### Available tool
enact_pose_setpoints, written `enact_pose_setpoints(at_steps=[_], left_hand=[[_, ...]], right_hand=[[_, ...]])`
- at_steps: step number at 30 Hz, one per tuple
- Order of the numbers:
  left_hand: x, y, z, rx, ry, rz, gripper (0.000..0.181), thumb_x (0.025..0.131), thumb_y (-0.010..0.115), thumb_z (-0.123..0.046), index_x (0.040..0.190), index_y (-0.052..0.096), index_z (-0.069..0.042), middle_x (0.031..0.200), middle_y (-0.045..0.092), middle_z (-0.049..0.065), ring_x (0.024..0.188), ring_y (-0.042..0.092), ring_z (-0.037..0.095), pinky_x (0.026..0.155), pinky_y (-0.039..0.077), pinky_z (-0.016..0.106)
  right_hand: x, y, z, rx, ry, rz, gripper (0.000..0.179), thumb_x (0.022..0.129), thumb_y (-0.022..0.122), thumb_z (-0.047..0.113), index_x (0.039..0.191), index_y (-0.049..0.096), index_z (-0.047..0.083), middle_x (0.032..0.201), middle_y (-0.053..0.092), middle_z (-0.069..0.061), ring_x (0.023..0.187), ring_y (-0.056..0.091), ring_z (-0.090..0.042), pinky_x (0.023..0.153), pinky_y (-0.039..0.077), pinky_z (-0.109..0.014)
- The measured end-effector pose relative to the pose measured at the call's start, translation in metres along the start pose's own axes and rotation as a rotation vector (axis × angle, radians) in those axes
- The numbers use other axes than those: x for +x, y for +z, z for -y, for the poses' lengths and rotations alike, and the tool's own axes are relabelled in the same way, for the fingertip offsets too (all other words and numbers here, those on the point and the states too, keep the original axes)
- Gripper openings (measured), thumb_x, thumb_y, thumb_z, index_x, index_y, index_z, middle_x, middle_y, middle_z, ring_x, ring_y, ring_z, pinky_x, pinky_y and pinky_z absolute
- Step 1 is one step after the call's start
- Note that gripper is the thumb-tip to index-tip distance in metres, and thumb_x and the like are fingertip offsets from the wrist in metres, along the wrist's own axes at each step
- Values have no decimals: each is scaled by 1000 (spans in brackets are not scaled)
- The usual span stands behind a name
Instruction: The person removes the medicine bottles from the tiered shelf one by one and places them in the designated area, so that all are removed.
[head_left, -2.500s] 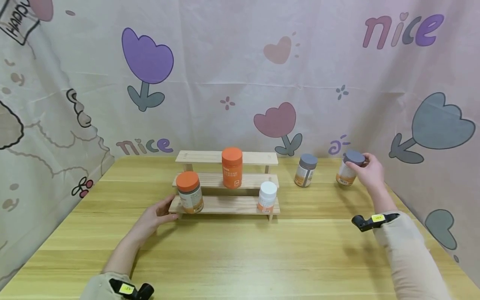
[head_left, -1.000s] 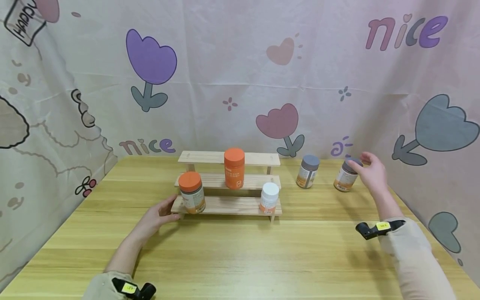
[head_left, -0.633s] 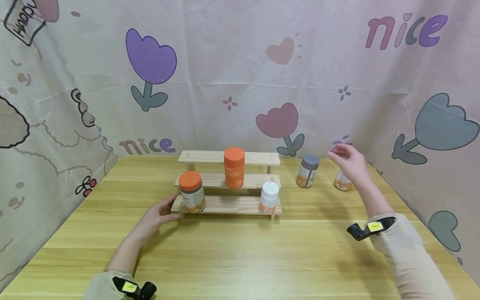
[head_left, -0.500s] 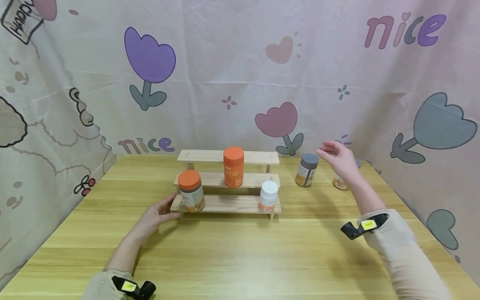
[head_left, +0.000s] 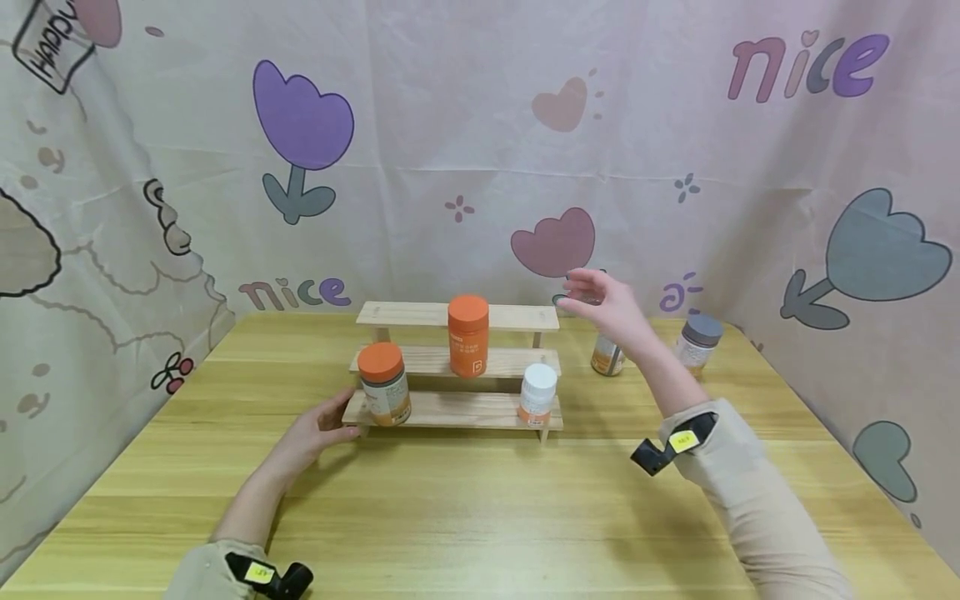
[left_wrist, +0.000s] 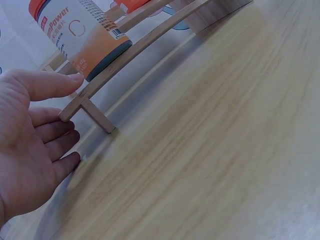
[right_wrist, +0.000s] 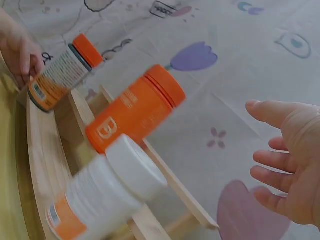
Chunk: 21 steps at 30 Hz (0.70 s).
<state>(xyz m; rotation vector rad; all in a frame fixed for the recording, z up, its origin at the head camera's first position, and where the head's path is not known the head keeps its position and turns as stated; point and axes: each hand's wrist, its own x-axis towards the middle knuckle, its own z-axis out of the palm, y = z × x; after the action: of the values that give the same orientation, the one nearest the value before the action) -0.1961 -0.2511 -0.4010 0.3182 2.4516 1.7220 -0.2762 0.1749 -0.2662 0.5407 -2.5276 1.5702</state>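
Note:
A three-tier wooden display shelf (head_left: 457, 408) stands on the table. My left hand (head_left: 303, 442) holds the left end of its lowest tier; in the left wrist view the thumb lies above the board end, other fingers below it. Beside that thumb stands an orange-capped pill bottle (head_left: 384, 392). An all-orange bottle (head_left: 468, 342) is on the middle tier, and a small white bottle (head_left: 537, 396) on the lowest tier's right end. My right hand (head_left: 611, 308), holding nothing, hovers by the top tier's right end, fingers spread apart from the thumb in the right wrist view.
Two grey-capped bottles stand upright on the table right of the shelf. The nearer-to-shelf bottle (head_left: 606, 358) is partly hidden by my right hand; the farther bottle (head_left: 699, 337) is partly behind the forearm. A printed cloth (head_left: 420, 125) hangs behind the wooden table (head_left: 465, 517).
My right hand has let go of the far-right grey-capped bottle and moved left, past the other grey-capped bottle, to beside the top tier. The left hand has stayed at the shelf.

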Motion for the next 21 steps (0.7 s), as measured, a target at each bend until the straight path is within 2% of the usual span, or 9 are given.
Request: enact_pose_setpoints(at_steps=[6,11,21], left_hand=[[-1,1,0,5,-1,-2,76,88,62,-16,145,17,6,148,16,29,134,17,44,107,18,53],[0,1,-1,-12,3,11,75,89,61,-14,145,16,6,148,14,30,134,15,45,108,16,55],[0,-1,-2,-16,1,8,75,88,62,-14,145,17,7,148,13,30,134,14,45,108,15,54]], right_hand=[[7,27,16,25,-34,69,56,86,67,17,134,44,3,126,54,-15,112,52,-26,89,45,-38],[10,49,20,21,-54,109,58,84,69,17,134,44,2,125,55,-14,110,53,-27,89,47,-39],[18,88,23,18,-63,139,61,81,72,16,133,44,1,126,54,-15,108,54,-26,89,48,-36]])
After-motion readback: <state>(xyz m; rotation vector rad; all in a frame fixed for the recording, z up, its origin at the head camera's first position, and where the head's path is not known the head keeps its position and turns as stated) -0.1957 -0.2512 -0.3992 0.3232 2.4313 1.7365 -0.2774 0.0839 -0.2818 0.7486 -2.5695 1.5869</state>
